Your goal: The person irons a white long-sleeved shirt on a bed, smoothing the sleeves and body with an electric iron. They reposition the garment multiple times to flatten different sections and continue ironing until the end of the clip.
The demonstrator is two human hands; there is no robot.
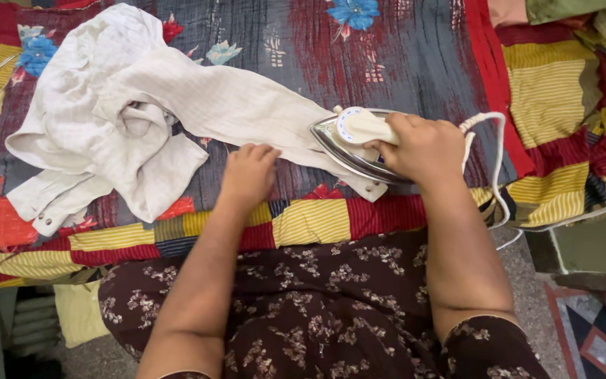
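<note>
Right hand (422, 146) grips iron (352, 140) on shirt sleeve (247, 112).

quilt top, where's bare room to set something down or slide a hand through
Free: the grey quilt beyond the iron, up to the red stripe; a strip near the front edge below the left hand. Crowded: the left, under the bunched shirt.

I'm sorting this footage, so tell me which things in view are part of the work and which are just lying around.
In use:
electric iron, in right hand
white shirt, sleeve held flat by left hand
patchwork quilt underneath

Lying about:
patterned floor mat
</note>
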